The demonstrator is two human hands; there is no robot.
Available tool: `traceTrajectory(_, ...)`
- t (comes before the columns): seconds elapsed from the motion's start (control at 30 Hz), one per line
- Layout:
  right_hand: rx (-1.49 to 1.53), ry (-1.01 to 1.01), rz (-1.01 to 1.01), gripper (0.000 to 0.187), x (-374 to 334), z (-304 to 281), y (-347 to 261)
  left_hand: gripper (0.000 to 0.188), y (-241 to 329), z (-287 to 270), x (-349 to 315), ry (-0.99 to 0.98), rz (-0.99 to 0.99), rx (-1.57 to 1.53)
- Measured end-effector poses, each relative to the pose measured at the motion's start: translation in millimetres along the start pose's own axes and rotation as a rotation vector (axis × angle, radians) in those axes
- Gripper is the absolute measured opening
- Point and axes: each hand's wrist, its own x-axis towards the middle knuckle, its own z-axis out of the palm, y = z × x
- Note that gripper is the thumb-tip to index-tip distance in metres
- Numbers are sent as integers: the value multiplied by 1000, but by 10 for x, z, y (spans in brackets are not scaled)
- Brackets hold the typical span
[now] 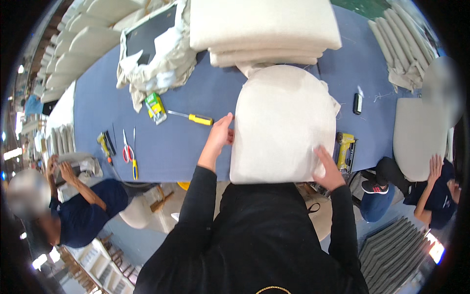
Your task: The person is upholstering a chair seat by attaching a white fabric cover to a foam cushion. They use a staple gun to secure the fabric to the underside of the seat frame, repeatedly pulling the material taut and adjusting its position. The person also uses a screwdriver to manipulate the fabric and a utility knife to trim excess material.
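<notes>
Cushion (284,127): counted one, beige, lying flat at the near edge of the blue surface (166,147). Saw left hand (221,135) against its left side, fingers spread loosely without clasping; right hand (329,170) at its lower right edge, fingers bent, could not tell whether gripping. Counted also two staple guns (345,152), two screwdrivers (199,119), one pair of scissors (128,153), one green-and-yellow box (156,110).

near: 1 rounded pad (284,127) | 2 screwdrivers (199,119) | 2 staple guns (345,153) (one per side lol) | 1 scissors (128,153) | 1 green-yellow box (155,108) | 2 co-workers (88,208), left + right
</notes>
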Motion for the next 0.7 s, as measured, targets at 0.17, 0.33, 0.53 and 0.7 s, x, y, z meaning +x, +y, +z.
traceTrajectory(0.17,-132,315,141,109,-961,37,-351,50,1179,763,-1064,-554,615,274)
traceTrajectory(0.33,-51,887,144,101,-931,791,196,92,2371,1841,-801,14,1738,1131)
traceTrajectory(0.53,247,1043,250,76,-1010,643,279,51,2988,2569,-550,-330,1653,1758)
traceTrajectory(0.7,745,1076,141,56,-1081,-527,319,49,3115,1787,-1503,-232,1577,1761)
